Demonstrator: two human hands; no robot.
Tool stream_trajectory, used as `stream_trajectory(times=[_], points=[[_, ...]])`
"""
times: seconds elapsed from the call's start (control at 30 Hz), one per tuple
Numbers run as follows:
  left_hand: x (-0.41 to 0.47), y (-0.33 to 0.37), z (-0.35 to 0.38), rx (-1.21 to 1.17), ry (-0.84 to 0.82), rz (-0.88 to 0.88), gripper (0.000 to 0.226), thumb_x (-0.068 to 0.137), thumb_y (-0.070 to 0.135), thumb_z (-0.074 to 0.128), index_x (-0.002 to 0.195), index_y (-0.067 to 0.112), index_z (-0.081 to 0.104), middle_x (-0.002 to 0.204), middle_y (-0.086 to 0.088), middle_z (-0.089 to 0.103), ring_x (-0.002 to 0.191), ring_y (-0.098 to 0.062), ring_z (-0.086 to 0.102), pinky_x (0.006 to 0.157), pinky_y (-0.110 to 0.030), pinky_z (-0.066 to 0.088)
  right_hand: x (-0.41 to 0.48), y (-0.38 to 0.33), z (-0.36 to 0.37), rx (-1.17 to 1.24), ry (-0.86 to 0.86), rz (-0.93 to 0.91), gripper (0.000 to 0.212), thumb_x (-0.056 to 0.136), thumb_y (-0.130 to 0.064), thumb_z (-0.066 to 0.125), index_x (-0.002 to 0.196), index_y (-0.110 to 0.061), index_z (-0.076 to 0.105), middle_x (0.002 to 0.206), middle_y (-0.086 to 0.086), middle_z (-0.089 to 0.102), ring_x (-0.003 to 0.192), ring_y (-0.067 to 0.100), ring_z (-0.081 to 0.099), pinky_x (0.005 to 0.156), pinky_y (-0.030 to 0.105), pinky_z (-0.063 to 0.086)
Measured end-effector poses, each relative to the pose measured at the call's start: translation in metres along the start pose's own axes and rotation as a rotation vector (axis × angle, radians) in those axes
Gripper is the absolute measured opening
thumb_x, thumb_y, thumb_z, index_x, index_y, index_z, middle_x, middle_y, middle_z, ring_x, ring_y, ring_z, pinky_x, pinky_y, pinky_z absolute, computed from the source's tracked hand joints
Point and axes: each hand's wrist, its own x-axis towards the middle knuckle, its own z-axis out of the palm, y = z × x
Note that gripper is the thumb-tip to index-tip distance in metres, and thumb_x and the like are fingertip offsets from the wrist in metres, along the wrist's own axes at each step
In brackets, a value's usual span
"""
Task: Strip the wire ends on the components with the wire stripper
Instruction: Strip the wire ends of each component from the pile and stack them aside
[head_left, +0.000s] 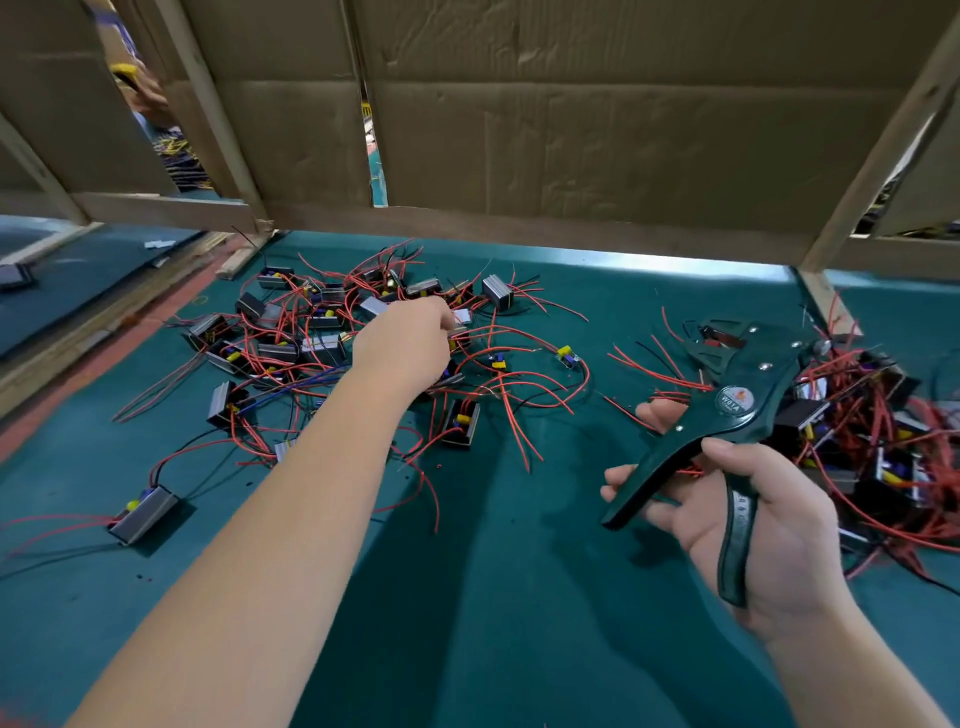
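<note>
A loose heap of small grey box components (322, 348) with red and black wires lies on the green table (519, 597) at centre left. My left hand (410, 343) reaches into that heap, its fingertips closing on a component near the pile's middle; the fingers hide what they touch. My right hand (753, 519) holds the dark green wire stripper (727, 410) by its two handles, jaws pointing up and away, above the table at the right. A second tangled pile of components (883, 441) lies behind the stripper at the far right.
A cardboard wall on a wooden frame (571, 130) closes the back of the table. One single component (145, 514) lies apart at the left. Another person's hand (145, 88) shows through a gap at the upper left. A wooden post (826, 301) stands at the right.
</note>
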Motion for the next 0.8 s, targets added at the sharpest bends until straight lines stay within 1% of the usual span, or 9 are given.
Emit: stream_trajectory(times=[0.13, 0.2, 0.3, 0.37, 0.47, 0.53, 0.6, 0.7, 0.8], points=[[0.017, -0.002, 0.01, 0.176, -0.17, 0.118, 0.059, 0.093, 0.001, 0.041, 0.135, 0.042, 0.04, 0.129, -0.001, 0.058, 0.108, -0.027, 0.058, 0.075, -0.04, 0.052, 0.0, 0.0, -0.001, 0.01, -0.003, 0.026, 0.055, 0.064, -0.027, 0.057, 0.112, 0.001, 0.053, 0.125, 0.017, 0.056, 0.075, 0.044, 0.065, 0.068, 0.054, 0.057], [0.021, -0.003, 0.012, 0.182, -0.203, 0.123, 0.059, 0.097, 0.013, 0.048, 0.143, 0.045, 0.029, 0.136, 0.0, 0.054, 0.115, -0.028, 0.056, 0.075, -0.038, 0.049, -0.001, 0.001, 0.0, 0.007, 0.002, 0.034, 0.052, 0.068, -0.025, 0.053, 0.113, 0.001, 0.053, 0.127, 0.018, 0.055, 0.074, 0.043, 0.065, 0.068, 0.054, 0.057], [0.023, -0.007, 0.012, 0.137, -0.073, 0.083, 0.04, 0.095, 0.032, 0.056, 0.133, 0.04, 0.047, 0.128, 0.002, 0.06, 0.114, -0.026, 0.056, 0.075, -0.035, 0.045, -0.002, 0.0, 0.002, 0.009, 0.022, 0.054, 0.044, 0.071, -0.021, 0.047, 0.109, 0.0, 0.056, 0.127, 0.019, 0.056, 0.072, 0.043, 0.065, 0.067, 0.054, 0.057], [0.022, -0.009, 0.01, -0.077, 0.051, 0.044, 0.031, 0.091, 0.032, 0.062, 0.122, 0.034, 0.057, 0.115, 0.003, 0.065, 0.103, -0.023, 0.06, 0.078, -0.033, 0.047, -0.002, -0.001, 0.003, 0.01, 0.035, 0.067, 0.044, 0.071, -0.021, 0.046, 0.108, 0.001, 0.056, 0.13, 0.022, 0.055, 0.071, 0.043, 0.064, 0.067, 0.055, 0.056], [0.015, -0.005, 0.004, -0.765, 0.159, -0.027, 0.029, 0.088, 0.011, 0.067, 0.114, 0.018, 0.058, 0.106, -0.002, 0.067, 0.091, -0.015, 0.061, 0.085, -0.026, 0.046, -0.002, -0.006, 0.005, 0.036, 0.05, 0.088, 0.046, 0.07, -0.022, 0.047, 0.109, 0.001, 0.053, 0.135, 0.025, 0.051, 0.071, 0.043, 0.064, 0.068, 0.057, 0.056], [0.01, -0.002, -0.005, -1.091, 0.279, -0.08, 0.025, 0.088, 0.005, 0.066, 0.108, 0.015, 0.053, 0.099, -0.003, 0.066, 0.08, -0.009, 0.061, 0.082, -0.027, 0.048, -0.002, -0.009, 0.005, 0.062, 0.038, 0.091, 0.052, 0.066, -0.027, 0.058, 0.108, 0.002, 0.053, 0.132, 0.026, 0.053, 0.071, 0.043, 0.064, 0.069, 0.057, 0.057], [0.008, -0.001, -0.017, -1.3, 0.387, -0.132, 0.024, 0.088, 0.007, 0.066, 0.104, 0.015, 0.05, 0.096, -0.001, 0.065, 0.076, -0.009, 0.064, 0.074, -0.026, 0.052, -0.002, -0.012, 0.004, 0.076, 0.038, 0.085, 0.071, 0.054, -0.032, 0.073, 0.112, 0.0, 0.049, 0.128, 0.025, 0.056, 0.072, 0.044, 0.064, 0.071, 0.058, 0.056], [0.01, -0.003, -0.038, -1.518, 0.499, -0.166, 0.026, 0.088, 0.01, 0.068, 0.1, 0.016, 0.046, 0.096, -0.007, 0.067, 0.078, -0.018, 0.07, 0.071, -0.027, 0.054, -0.001, -0.014, 0.003, 0.088, 0.059, 0.088, 0.101, 0.032, -0.037, 0.086, 0.118, -0.001, 0.048, 0.122, 0.021, 0.057, 0.074, 0.044, 0.064, 0.073, 0.059, 0.055], [0.004, -0.003, -0.052, -1.556, 0.514, -0.114, 0.027, 0.088, 0.012, 0.069, 0.098, 0.017, 0.044, 0.092, -0.007, 0.069, 0.074, -0.017, 0.071, 0.067, -0.026, 0.055, -0.001, -0.015, 0.003, 0.092, 0.068, 0.093, 0.105, 0.029, -0.037, 0.085, 0.12, 0.0, 0.049, 0.122, 0.022, 0.057, 0.076, 0.045, 0.064, 0.075, 0.06, 0.055]])
